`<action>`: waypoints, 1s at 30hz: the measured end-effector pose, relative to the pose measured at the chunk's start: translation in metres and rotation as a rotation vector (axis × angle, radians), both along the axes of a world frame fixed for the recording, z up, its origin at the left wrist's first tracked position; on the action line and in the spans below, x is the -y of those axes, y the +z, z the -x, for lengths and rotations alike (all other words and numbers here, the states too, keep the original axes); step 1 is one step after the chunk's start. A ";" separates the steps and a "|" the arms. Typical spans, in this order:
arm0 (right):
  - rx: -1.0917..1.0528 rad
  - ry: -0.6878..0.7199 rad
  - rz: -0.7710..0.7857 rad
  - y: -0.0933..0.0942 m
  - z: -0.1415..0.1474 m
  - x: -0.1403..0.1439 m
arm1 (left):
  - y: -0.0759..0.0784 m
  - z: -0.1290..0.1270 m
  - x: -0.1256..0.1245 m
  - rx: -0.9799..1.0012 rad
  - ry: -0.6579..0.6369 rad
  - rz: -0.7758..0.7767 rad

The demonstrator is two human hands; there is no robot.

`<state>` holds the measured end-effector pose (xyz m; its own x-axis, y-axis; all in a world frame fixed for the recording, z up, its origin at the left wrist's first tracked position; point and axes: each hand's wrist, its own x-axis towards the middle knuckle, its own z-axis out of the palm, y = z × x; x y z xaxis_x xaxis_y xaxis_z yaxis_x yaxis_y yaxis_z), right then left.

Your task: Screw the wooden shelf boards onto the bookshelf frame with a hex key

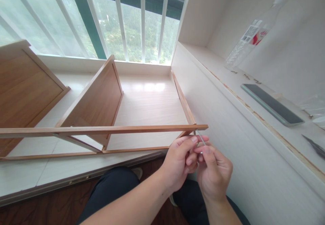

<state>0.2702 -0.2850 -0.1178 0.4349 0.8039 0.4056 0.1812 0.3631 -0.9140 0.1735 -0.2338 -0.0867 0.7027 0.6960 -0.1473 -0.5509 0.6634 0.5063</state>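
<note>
We are pinching a thin metal key at the corner of a wooden frame.

Our left hand and right hand are both closing fingertips around it, keeping it angled up into the frame's right end, just beside the white wall; a phone and bottle are lying on the shelf, well apart.

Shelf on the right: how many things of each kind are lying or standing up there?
Plastic bottle: 1
Phone: 1
Small dark screws, as far as can be told: 3
Dark pointed tool at the picture's edge: 1
Total: 6
A clear bag may lie there too, too faint to count.
</note>
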 end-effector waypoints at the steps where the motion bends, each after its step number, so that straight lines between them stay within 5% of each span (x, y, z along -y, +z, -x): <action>1: -0.054 0.015 0.013 0.000 0.000 0.000 | 0.000 0.000 0.000 -0.001 0.003 -0.004; 14: 0.003 -0.014 -0.037 0.006 0.004 0.000 | 0.004 0.002 -0.003 0.013 -0.002 0.011; 30: 0.306 -0.216 -0.260 0.004 -0.005 -0.005 | 0.007 -0.003 0.000 0.158 0.002 0.108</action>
<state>0.2749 -0.2802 -0.1141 0.4101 0.5628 0.7177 0.5251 0.4976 -0.6904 0.1765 -0.2337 -0.0795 0.7214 0.6839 -0.1092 -0.6196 0.7077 0.3396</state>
